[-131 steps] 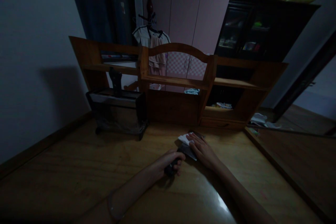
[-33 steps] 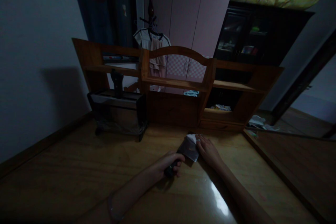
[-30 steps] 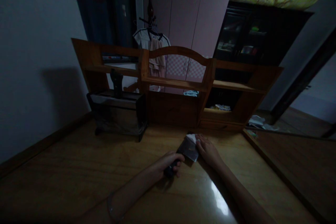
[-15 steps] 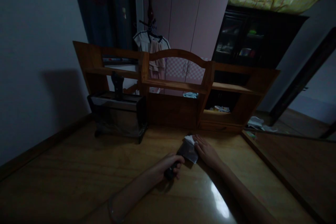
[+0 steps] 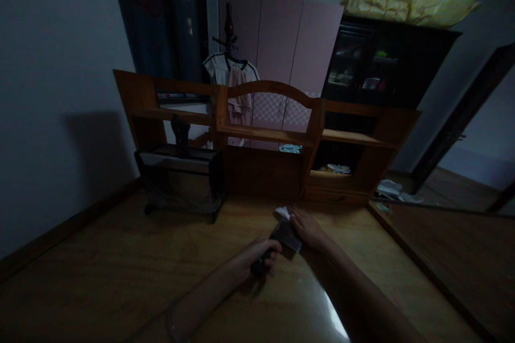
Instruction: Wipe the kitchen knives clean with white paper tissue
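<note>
My left hand (image 5: 259,257) is wrapped round the dark handle of a cleaver (image 5: 288,237), whose broad blade points away to the right, low over the wooden table. My right hand (image 5: 309,229) lies along the blade's far side with its fingers over a piece of white tissue or cloth (image 5: 283,213). The white piece sticks out past the fingertips at the blade's far edge. Dim light hides most of the right fingers' undersides. Further off on the left stands a dark knife holder (image 5: 179,178) with a black handle (image 5: 181,136) rising from its top.
The light wooden tabletop (image 5: 120,262) has a raised rim along its right side. A low wooden shelf unit (image 5: 263,171) runs across the back. A wall (image 5: 60,91) bounds the left. Beyond stand a pink wardrobe (image 5: 277,43) and a dark cabinet (image 5: 418,59).
My right hand and the white piece have slid slightly left along the blade's far edge. My left hand keeps its grip on the cleaver. The view has tilted up a little.
</note>
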`<state>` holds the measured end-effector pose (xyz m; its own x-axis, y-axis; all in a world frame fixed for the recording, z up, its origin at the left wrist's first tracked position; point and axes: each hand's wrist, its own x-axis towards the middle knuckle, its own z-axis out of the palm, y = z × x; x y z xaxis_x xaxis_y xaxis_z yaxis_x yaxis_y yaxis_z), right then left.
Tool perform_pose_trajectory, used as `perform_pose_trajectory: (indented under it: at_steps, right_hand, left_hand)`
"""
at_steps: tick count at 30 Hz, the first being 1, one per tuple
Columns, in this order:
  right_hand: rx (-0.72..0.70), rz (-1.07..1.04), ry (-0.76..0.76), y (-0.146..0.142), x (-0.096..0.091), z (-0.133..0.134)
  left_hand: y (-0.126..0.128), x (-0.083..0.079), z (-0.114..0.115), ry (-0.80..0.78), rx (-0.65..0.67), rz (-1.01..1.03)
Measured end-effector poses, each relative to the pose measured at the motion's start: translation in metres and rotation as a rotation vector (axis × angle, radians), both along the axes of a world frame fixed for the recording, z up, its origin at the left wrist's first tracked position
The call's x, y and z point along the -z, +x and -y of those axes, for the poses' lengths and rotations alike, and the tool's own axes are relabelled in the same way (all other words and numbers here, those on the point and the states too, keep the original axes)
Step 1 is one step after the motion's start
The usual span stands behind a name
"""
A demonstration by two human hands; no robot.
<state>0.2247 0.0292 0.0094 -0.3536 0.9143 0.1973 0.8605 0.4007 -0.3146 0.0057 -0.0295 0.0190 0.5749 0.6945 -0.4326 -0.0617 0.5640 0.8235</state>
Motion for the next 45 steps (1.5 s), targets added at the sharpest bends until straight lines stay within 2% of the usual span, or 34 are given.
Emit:
perform_pose_trajectory:
  at_steps: [5,10,16,23,32,38,45]
  right_hand:
    - [-0.017,0.012,-0.01,-0.007,-0.002,-0.004]
    - [-0.071,-0.013,-0.015,-0.013,-0.008,0.003]
    - [-0.229,-0.09,-0.025,-0.029,-0.019,0.033]
    - [-0.344,-0.143,-0.064,-0.04,-0.033,0.073]
    - [-0.361,-0.224,-0.077,-0.035,-0.039,0.082]
    - [-0.336,-0.23,-0.114,-0.027,-0.046,0.097]
    - [-0.335,-0.203,-0.127,-0.016,-0.046,0.122]
  left_hand:
    - [0.001,-0.002,0.0,-0.034,-0.019,0.028]
    - [0.001,-0.007,0.002,-0.035,-0.008,0.034]
    - [-0.001,-0.005,0.003,-0.024,-0.023,0.063]
    - [0.002,-0.004,0.004,-0.01,-0.03,0.041]
    - [0.001,-0.004,0.005,0.005,-0.018,0.067]
    - [0.001,0.004,0.002,0.016,-0.014,0.091]
    - [0.0,0.001,0.004,0.077,0.002,0.075]
